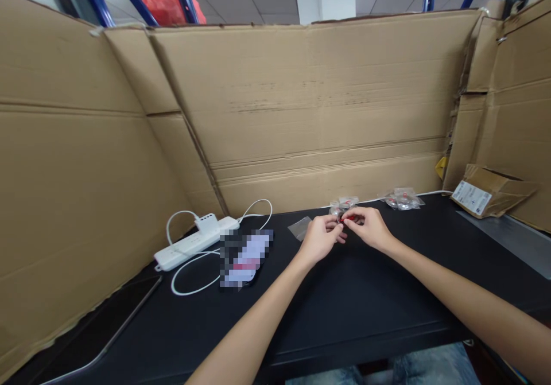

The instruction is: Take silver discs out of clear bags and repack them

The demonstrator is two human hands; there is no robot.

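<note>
While both hands meet over black table, left hand and right hand pinch small red piece between fingertips, just above tabletop. Piece too small to identify. Clear bags just behind hands; more bags to right. Flat clear bag beside left hand. White power strip, cable, phone well left. Cardboard wall behind.
</note>
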